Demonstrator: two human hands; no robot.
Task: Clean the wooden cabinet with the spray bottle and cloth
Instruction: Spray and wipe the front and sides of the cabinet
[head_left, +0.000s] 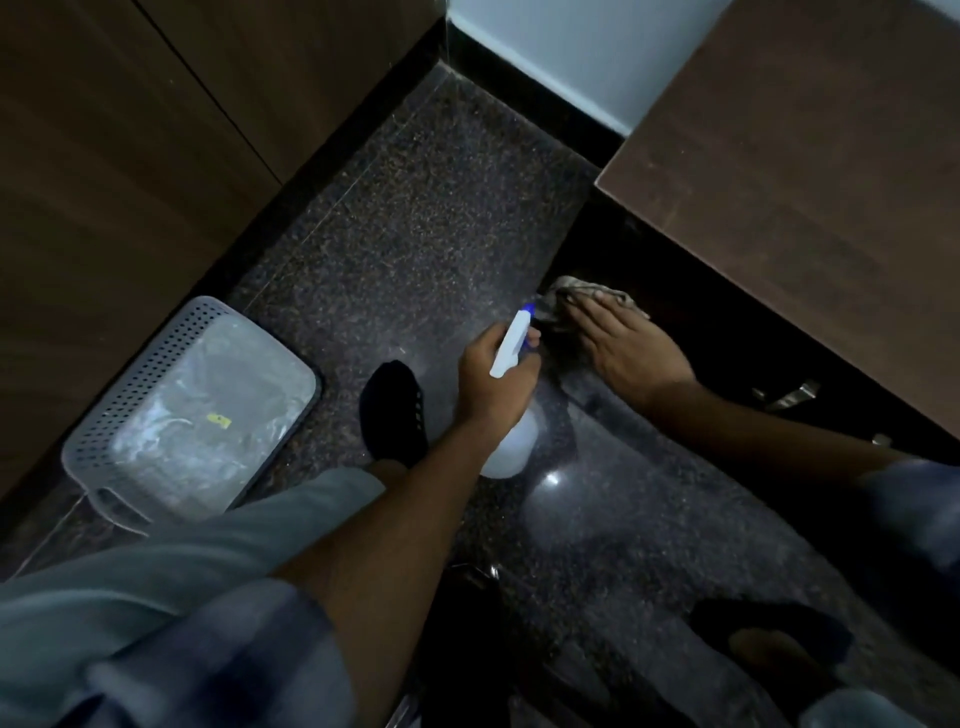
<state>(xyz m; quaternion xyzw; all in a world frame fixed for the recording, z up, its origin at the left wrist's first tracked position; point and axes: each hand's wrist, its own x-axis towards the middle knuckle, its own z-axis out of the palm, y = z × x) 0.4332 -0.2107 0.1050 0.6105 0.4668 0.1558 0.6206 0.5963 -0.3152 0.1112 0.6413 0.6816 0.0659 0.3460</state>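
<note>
Head-worn view, steeply down, close over floor (415, 218)

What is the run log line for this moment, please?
left hand: grips spray bottle | right hand: presses cloth under cabinet

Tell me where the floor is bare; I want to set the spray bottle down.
Bare granite floor runs between the left cabinet and right cabinet. Crowded nearer: bin, foot, both hands.

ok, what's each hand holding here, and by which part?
Left hand grips the spray bottle at its neck, just below the white trigger head. Right hand lies flat on the cloth, fingers spread over it, pressing rather than gripping.
</note>
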